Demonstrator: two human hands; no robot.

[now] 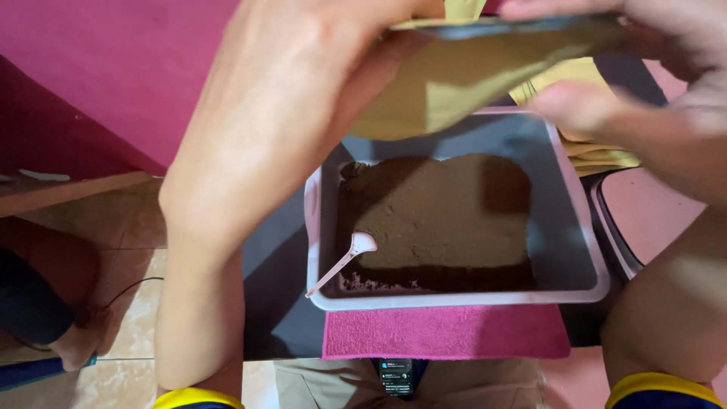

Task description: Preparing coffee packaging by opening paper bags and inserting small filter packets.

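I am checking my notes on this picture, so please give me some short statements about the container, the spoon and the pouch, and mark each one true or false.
1. Both hands hold a yellowish pouch above the container. True: the left hand and the right hand each grip it.
2. The container holds white powder. False: the powder is brown.
3. A small white spoon rests at the container's left side, its bowl in the powder. True.
4. The container stands on a green cloth. False: the cloth beneath it is pink.
5. The spoon is held by the right hand. False: no hand touches it.
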